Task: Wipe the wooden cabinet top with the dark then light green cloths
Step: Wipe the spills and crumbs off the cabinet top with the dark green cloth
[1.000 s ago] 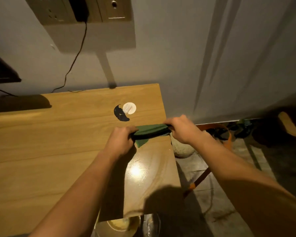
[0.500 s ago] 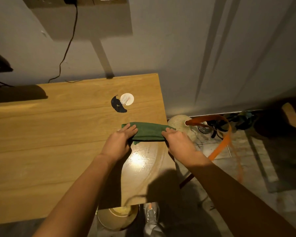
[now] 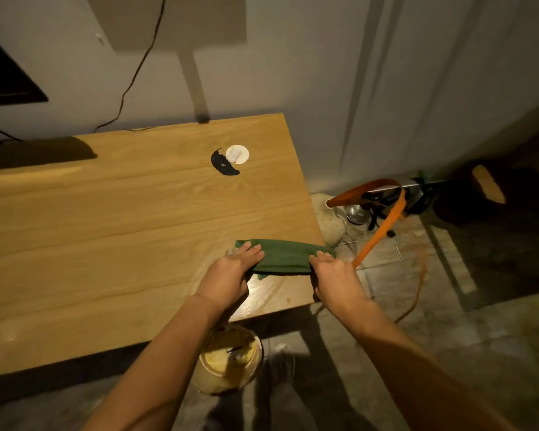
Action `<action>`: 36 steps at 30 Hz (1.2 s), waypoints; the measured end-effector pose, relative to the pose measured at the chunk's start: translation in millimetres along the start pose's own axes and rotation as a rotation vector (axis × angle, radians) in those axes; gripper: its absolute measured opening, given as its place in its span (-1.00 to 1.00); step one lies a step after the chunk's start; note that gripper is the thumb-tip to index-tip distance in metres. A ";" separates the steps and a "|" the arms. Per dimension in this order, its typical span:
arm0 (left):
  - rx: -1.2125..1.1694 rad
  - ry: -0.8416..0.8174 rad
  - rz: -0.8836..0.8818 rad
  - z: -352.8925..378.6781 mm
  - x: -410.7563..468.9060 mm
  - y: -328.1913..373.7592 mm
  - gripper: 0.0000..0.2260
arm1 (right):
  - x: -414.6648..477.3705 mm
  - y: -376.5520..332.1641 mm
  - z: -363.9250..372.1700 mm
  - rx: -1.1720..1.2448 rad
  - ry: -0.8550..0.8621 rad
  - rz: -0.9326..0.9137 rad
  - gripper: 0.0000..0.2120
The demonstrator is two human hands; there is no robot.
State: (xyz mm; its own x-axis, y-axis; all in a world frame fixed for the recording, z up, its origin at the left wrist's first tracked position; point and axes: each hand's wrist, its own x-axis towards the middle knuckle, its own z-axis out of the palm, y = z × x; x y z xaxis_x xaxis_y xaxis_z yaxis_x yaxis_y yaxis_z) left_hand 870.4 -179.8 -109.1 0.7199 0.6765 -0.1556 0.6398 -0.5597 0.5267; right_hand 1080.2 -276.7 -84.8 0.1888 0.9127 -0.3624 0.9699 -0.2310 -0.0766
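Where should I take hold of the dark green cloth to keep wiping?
Probably at its two short ends, from above. The dark green cloth lies folded into a flat band near the cabinet top's right edge, so pressing down beats pinching. The left hand and right hand already rest there.

We see both forearms bare to the frame's edge, without sleeves, watch or rings; the left hand (image 3: 229,276) and right hand (image 3: 335,275) are ungloved. Below, a pale shoe (image 3: 282,362) shows under dark trousers (image 3: 280,405).
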 end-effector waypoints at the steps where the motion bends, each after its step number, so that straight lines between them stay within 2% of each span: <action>1: 0.001 -0.002 0.006 1.3 -10.2 -2.1 -0.46 | -9.8 -7.6 4.0 0.009 -0.007 0.007 -0.63; 11: 0.002 -0.068 -0.019 0.9 -138.6 -39.3 -0.33 | -74.2 -96.2 38.9 0.060 -0.048 -0.018 -0.49; 13: -0.003 -0.058 -0.063 -0.8 -162.7 -44.0 -0.34 | -83.9 -110.4 40.9 0.074 -0.101 -0.037 -0.45; 15: -0.015 -0.042 -0.109 -0.6 -185.4 -47.0 -0.36 | -96.2 -123.8 40.9 0.102 -0.149 -0.032 -0.49; 19: -0.053 -0.105 -0.267 7.8 -228.9 -52.1 -0.45 | -116.5 -144.2 52.5 0.118 -0.182 -0.071 -0.52; 23: -0.074 -0.130 -0.407 8.8 -249.3 -53.4 -0.46 | -117.3 -155.2 54.3 0.153 -0.231 -0.141 -0.59; 29: -0.101 -0.047 -0.490 -27.0 -241.2 -47.5 -0.53 | -88.9 -153.6 18.8 0.183 -0.274 -0.297 -0.65; 36: -0.118 0.061 -0.586 -102.5 -245.4 -30.4 -0.55 | -42.1 -176.9 -63.2 0.127 -0.272 -0.540 -0.65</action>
State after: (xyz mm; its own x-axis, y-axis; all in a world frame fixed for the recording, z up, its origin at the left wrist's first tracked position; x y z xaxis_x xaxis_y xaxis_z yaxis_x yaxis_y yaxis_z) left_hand 646.7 -279.7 -1.4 0.2373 0.8845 -0.4016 0.8889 -0.0309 0.4571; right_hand 910.4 -252.9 2.7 -0.3860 0.7972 -0.4643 0.8886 0.1859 -0.4194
